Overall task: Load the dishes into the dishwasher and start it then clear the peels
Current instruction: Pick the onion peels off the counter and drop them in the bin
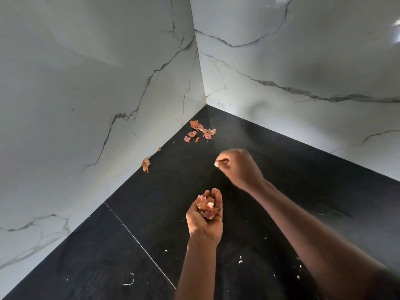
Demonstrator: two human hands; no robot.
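My left hand [204,219] is cupped palm-up over the black countertop [151,213] and holds a bunch of pinkish onion peels [206,206]. My right hand [238,167] hovers farther back with curled fingers, pinching a small pale scrap of peel [216,163] at its fingertips. A cluster of several loose peels [200,131] lies in the far corner of the counter. One larger peel [146,165] leans at the foot of the left wall, and a tiny peel [159,149] sits a little beyond it.
White marble walls [86,105] meet in a corner behind the counter and close it off on the left and at the back. Small white crumbs [240,259] and a thin curled strand [131,280] are scattered over the near counter. A seam [138,243] crosses the countertop.
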